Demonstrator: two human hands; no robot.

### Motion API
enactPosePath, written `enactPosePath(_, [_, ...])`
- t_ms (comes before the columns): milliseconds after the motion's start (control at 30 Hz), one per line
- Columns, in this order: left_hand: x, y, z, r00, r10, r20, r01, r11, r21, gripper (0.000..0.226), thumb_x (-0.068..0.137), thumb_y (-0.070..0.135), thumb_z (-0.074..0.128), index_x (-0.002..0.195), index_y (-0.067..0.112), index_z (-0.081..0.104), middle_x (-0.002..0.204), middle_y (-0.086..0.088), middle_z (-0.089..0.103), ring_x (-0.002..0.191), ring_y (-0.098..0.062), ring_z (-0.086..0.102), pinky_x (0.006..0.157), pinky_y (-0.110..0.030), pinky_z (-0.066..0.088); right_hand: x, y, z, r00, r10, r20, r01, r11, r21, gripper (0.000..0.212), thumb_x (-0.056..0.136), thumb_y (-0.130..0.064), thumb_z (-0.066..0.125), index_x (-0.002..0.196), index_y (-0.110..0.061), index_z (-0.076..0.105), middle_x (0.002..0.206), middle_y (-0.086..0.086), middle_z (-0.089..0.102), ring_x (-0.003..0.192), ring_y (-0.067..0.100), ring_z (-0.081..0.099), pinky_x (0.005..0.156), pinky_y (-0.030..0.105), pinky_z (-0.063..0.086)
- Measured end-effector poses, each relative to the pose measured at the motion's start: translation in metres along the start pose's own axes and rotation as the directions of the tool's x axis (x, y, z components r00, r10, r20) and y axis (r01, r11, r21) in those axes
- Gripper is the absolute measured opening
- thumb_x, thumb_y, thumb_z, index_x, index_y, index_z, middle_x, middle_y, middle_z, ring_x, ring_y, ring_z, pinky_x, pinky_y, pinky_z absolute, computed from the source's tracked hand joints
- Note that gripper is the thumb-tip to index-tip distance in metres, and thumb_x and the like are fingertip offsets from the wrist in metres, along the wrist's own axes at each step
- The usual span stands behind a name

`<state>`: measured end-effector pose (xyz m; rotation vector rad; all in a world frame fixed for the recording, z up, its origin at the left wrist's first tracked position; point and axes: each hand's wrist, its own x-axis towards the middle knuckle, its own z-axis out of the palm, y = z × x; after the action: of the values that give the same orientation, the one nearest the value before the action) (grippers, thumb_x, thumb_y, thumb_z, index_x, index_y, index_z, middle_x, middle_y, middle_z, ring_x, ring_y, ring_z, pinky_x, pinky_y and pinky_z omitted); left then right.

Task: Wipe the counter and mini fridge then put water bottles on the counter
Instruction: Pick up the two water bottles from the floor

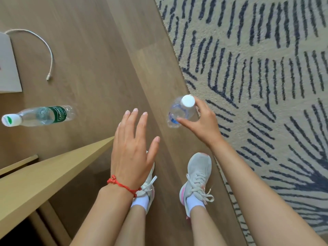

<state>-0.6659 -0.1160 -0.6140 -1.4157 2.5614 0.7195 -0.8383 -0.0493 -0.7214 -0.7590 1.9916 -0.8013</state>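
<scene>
My view looks straight down. The bench [76,50] fills the upper left; a white cable [46,43] curls across it beside the corner of a white box [8,68]. A bottle [40,115] with a green label stands on the bench, its long axis upright, its white-and-green cap [11,119] facing me; wide-angle distortion tilts it leftward. My left hand [132,148] is spread wide, holding nothing, hovering near the bench edge; a red cord [122,185] circles its wrist. My right hand [200,119] grips a second bottle [179,112] by its shoulder, upright, white cap up, over the wood floor [170,86] just beside the patterned rug [257,68]. A lighter wood panel [44,174] projects below the bench. My shoes [197,176] stand on the floor.
</scene>
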Motion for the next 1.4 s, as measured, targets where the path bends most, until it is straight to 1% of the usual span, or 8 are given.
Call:
enactPosePath(167, [0.007,0.014,-0.034,1.000,-0.008,-0.010,0.008,1.000,-0.001,0.056,0.087,0.034,0.038,0.129,-0.002,0.044,0.136,-0.025,0.044,0.131,-0.040,0.035,0.105,-0.052,0.033,-0.005,-0.037,-0.037,0.990,0.139,0.024,-0.141,0.969,0.201,0.058,0.071,-0.034,0.076,0.121,-0.028,0.048,0.116,0.001,0.055,0.107,0.011,0.053,0.086,0.022,0.041])
enactPosePath(300, [0.016,0.039,-0.081,0.999,-0.010,-0.035,0.010,1.000,0.000,0.056,0.087,0.034,0.037,0.128,-0.003,0.045,0.134,-0.027,0.046,0.130,-0.042,0.036,0.104,-0.052,0.034,-0.019,-0.085,-0.081,0.988,0.148,0.047,-0.155,0.954,0.256,0.064,0.074,-0.030,0.074,0.129,-0.027,0.042,0.119,0.006,0.050,0.102,0.011,0.058,0.087,0.031,0.048])
enactPosePath(467, [0.022,0.081,-0.154,0.997,0.003,-0.077,-0.005,1.000,-0.025,0.056,0.087,0.034,0.038,0.128,-0.003,0.046,0.133,-0.027,0.046,0.129,-0.042,0.038,0.104,-0.051,0.034,-0.044,-0.154,-0.154,0.988,0.151,0.035,-0.154,0.949,0.276,0.076,0.075,-0.035,0.072,0.138,-0.026,0.031,0.115,-0.002,0.047,0.103,0.011,0.055,0.086,0.034,0.047])
enactPosePath(633, [0.030,0.122,-0.220,0.993,-0.007,-0.114,0.000,0.998,-0.060,0.057,0.087,0.036,0.037,0.127,-0.004,0.047,0.133,-0.027,0.047,0.129,-0.042,0.038,0.105,-0.049,0.030,-0.059,-0.227,-0.229,0.992,0.117,0.042,-0.124,0.940,0.317,0.080,0.071,-0.038,0.073,0.138,-0.027,0.032,0.110,-0.009,0.054,0.098,0.000,0.057,0.064,0.011,0.050])
enactPosePath(800, [0.039,0.151,-0.268,0.989,-0.014,-0.149,-0.001,0.995,-0.099,0.058,0.086,0.037,0.036,0.128,-0.002,0.046,0.133,-0.026,0.047,0.129,-0.040,0.039,0.106,-0.048,0.030,-0.054,-0.293,-0.283,0.997,0.070,0.020,-0.072,0.930,0.360,0.073,0.067,-0.035,0.073,0.131,-0.020,0.041,0.115,0.001,0.059,0.100,0.007,0.060,0.068,0.013,0.052])
enactPosePath(1067, [0.094,0.135,-0.308,0.980,-0.043,-0.193,0.024,0.995,-0.101,0.056,0.086,0.036,0.039,0.128,0.000,0.047,0.134,-0.023,0.048,0.128,-0.038,0.041,0.102,-0.052,0.035,0.006,-0.358,-0.284,0.999,0.016,0.034,-0.027,0.947,0.319,0.066,0.064,-0.043,0.069,0.124,-0.024,0.047,0.113,-0.003,0.061,0.094,-0.005,0.060,0.068,0.004,0.046])
enactPosePath(1267, [0.145,0.100,-0.348,0.979,-0.092,-0.182,0.082,0.995,-0.064,0.056,0.086,0.036,0.038,0.127,0.000,0.048,0.132,-0.023,0.050,0.125,-0.040,0.043,0.099,-0.057,0.039,0.070,-0.420,-0.271,0.999,-0.034,0.034,0.023,0.956,0.292,0.050,0.064,-0.045,0.067,0.110,-0.041,0.049,0.108,-0.009,0.063,0.093,-0.004,0.062,0.069,0.006,0.047])
enactPosePath(1400, [0.173,0.080,-0.384,0.958,-0.157,-0.241,0.137,0.986,-0.096,0.057,0.088,0.037,0.036,0.129,0.000,0.047,0.134,-0.024,0.048,0.128,-0.040,0.040,0.101,-0.057,0.035,0.112,-0.470,-0.270,0.991,-0.112,0.069,0.090,0.959,0.270,0.048,0.068,-0.042,0.066,0.112,-0.041,0.048,0.107,-0.007,0.063,0.092,-0.003,0.063,0.068,0.008,0.049])
